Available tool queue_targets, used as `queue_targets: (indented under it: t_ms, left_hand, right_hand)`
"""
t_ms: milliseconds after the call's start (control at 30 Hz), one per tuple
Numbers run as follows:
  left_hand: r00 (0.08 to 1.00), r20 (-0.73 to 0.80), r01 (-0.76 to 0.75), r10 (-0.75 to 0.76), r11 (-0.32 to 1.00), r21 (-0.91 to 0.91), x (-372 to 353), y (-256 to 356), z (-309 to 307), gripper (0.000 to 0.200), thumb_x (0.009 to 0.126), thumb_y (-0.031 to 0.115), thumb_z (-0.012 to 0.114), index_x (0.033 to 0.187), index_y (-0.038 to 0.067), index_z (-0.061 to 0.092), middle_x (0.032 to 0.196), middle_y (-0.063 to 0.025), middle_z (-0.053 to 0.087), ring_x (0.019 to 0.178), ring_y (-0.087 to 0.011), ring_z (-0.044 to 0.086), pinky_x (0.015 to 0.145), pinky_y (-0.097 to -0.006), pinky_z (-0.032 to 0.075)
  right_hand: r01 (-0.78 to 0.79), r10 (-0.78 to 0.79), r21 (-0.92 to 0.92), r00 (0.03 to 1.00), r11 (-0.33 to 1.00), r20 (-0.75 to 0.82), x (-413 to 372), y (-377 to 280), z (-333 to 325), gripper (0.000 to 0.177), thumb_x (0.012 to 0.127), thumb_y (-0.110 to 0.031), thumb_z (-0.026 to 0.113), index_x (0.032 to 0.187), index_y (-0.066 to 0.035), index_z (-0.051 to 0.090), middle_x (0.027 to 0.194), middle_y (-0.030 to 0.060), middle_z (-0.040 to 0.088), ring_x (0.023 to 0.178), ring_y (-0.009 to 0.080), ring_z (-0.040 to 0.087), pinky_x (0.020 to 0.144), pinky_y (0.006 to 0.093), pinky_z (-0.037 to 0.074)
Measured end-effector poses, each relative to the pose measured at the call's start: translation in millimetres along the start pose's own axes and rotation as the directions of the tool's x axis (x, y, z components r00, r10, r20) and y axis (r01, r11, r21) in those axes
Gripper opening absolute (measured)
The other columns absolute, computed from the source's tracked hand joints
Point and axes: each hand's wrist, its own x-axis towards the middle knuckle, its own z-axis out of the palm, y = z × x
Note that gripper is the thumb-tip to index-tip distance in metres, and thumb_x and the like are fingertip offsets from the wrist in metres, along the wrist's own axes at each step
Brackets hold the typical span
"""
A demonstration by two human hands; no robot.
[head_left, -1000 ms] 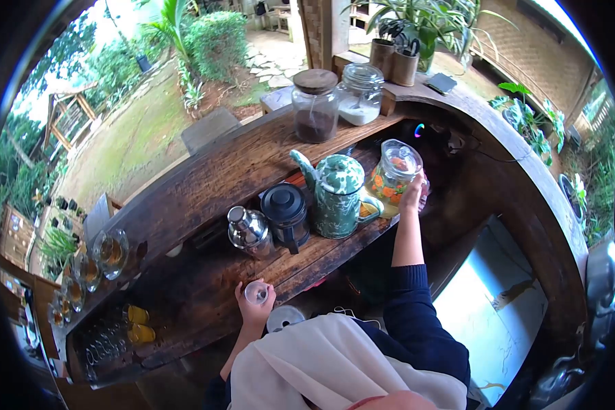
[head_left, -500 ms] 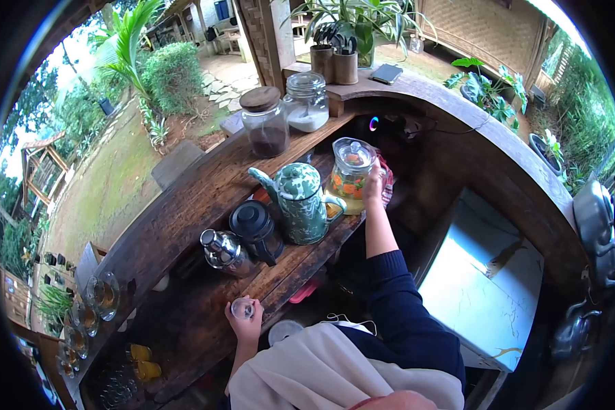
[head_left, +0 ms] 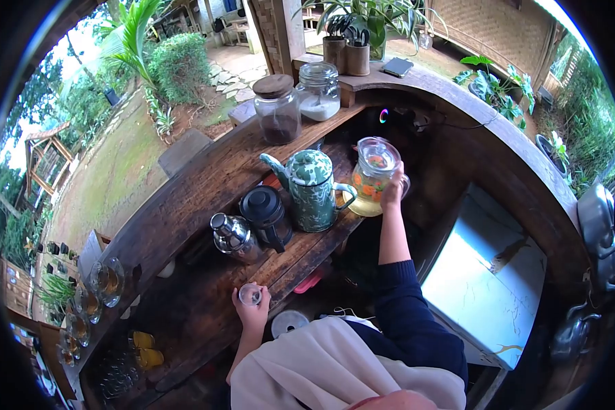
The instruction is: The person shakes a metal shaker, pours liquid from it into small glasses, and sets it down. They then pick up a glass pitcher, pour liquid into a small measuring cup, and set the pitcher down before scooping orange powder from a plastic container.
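My right hand (head_left: pixel 392 191) is closed around the handle of a clear glass pitcher (head_left: pixel 367 198) with an orange flower pattern, a lid and pale yellow liquid inside. The pitcher is at the right end of the wooden counter, beside a green-and-white speckled enamel pot (head_left: pixel 313 198). Lower down, the fingers of my left hand (head_left: pixel 254 314) wrap round a small clear glass (head_left: pixel 250 294) near the counter's front edge. Between the two hands stand a black French press (head_left: pixel 265 213) and a steel cocktail shaker (head_left: pixel 234 238).
Behind, on the raised ledge, are a wooden-lidded jar of dark powder (head_left: pixel 277 113) and a clip-top jar of white grains (head_left: pixel 318 96). Bamboo utensil holders (head_left: pixel 357 60) and a phone (head_left: pixel 396 67) are farther back. A marble-patterned white surface (head_left: pixel 485 273) lies right; yellow cups (head_left: pixel 148 358) sit lower left.
My right hand has drawn the pitcher slightly to the right and nearer, away from the enamel pot. My left hand still holds the small glass. The whole view has shifted a little.
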Motion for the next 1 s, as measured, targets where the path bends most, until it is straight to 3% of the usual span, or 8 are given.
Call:
queue_targets:
  t_ms: [67, 267, 300, 467, 567, 600, 733, 1000]
  left_hand:
    - [1.000, 0.009, 0.003, -0.003, 1.000, -0.008, -1, 1, 0, 0.014, 0.077, 0.015, 0.070, 0.080, 0.010, 0.057, 0.079, -0.0051, 0.064, 0.084, -0.0256, 0.063, 0.101, -0.0454, 0.031]
    - [1.000, 0.006, 0.024, -0.024, 0.999, -0.023, -2, -6, 3, 0.014, 0.078, 0.015, 0.069, 0.080, 0.009, 0.057, 0.080, -0.0067, 0.064, 0.083, -0.0266, 0.063, 0.099, -0.0469, 0.032]
    - [0.999, 0.021, 0.031, -0.031, 0.999, -0.041, -1, -5, 2, 0.014, 0.078, 0.016, 0.069, 0.080, 0.009, 0.057, 0.080, -0.0069, 0.064, 0.083, -0.0271, 0.063, 0.099, -0.0469, 0.032]
    - [0.998, 0.036, 0.060, -0.059, 0.997, -0.056, 2, 2, -1, 0.016, 0.078, 0.019, 0.069, 0.079, 0.008, 0.059, 0.079, -0.0074, 0.064, 0.080, -0.0274, 0.062, 0.096, -0.0443, 0.035]
    - [0.998, 0.007, 0.069, -0.069, 0.997, -0.027, 2, 7, -3, 0.018, 0.078, 0.023, 0.069, 0.079, 0.008, 0.061, 0.077, -0.0077, 0.065, 0.076, -0.0276, 0.062, 0.096, -0.0433, 0.035]
    - [0.997, 0.022, 0.071, -0.070, 0.997, -0.028, 3, 7, -3, 0.018, 0.078, 0.024, 0.069, 0.078, 0.008, 0.061, 0.076, -0.0080, 0.065, 0.075, -0.0281, 0.062, 0.096, -0.0432, 0.035]
    - [1.000, -0.020, 0.016, -0.015, 0.997, 0.071, 1, 5, -4, 0.015, 0.076, 0.017, 0.072, 0.078, 0.009, 0.060, 0.078, -0.0072, 0.064, 0.076, -0.0287, 0.062, 0.087, -0.0436, 0.041]
    - [0.975, 0.109, 0.182, -0.196, 0.975, 0.126, -7, -3, -12, 0.018, 0.073, 0.030, 0.072, 0.079, 0.015, 0.066, 0.079, -0.0019, 0.067, 0.083, -0.0219, 0.063, 0.099, -0.0514, 0.025]
  right_hand:
    - [-0.126, 0.127, 0.072, 0.992, 0.989, -0.008, -9, -15, -9, 0.060, 0.096, -0.050, 0.035, 0.116, 0.003, 0.056, 0.113, 0.0078, 0.061, 0.102, 0.0177, 0.055, 0.094, 0.0306, 0.039]
    - [-0.145, 0.152, 0.089, 0.985, 0.985, -0.081, -36, -20, -37, 0.061, 0.096, -0.051, 0.034, 0.119, 0.001, 0.054, 0.116, 0.0089, 0.060, 0.107, 0.0181, 0.053, 0.098, 0.0313, 0.037]
    - [-0.158, 0.154, -0.039, 0.984, 0.987, -0.094, -54, -48, -25, 0.060, 0.098, -0.049, 0.027, 0.118, 0.002, 0.052, 0.115, 0.0108, 0.060, 0.108, 0.0198, 0.053, 0.097, 0.0310, 0.036]
    - [-0.121, 0.126, 0.062, 0.988, 0.991, -0.088, -87, -49, -29, 0.055, 0.098, -0.049, 0.026, 0.118, -0.003, 0.049, 0.118, 0.0085, 0.057, 0.109, 0.0192, 0.053, 0.101, 0.0325, 0.035]
    - [-0.191, 0.180, 0.146, 0.980, 0.971, 0.085, -106, -55, -31, 0.056, 0.098, -0.048, 0.023, 0.123, -0.002, 0.045, 0.122, 0.0083, 0.053, 0.113, 0.0193, 0.051, 0.101, 0.0328, 0.035]
    - [-0.143, 0.133, 0.152, 0.988, 0.978, 0.076, -115, -61, -24, 0.055, 0.098, -0.047, 0.023, 0.120, -0.002, 0.046, 0.121, 0.0080, 0.054, 0.110, 0.0191, 0.053, 0.099, 0.0335, 0.038]
    - [-0.307, 0.287, 0.176, 0.949, 0.935, 0.133, -135, -74, -10, 0.051, 0.099, -0.046, 0.021, 0.114, -0.005, 0.047, 0.114, 0.0054, 0.055, 0.108, 0.0176, 0.051, 0.099, 0.0337, 0.037]
    - [-0.409, 0.320, 0.213, 0.879, 0.887, 0.354, -176, -67, 12, 0.046, 0.099, -0.042, 0.028, 0.124, -0.006, 0.044, 0.118, 0.0054, 0.052, 0.113, 0.0196, 0.050, 0.097, 0.0359, 0.041]
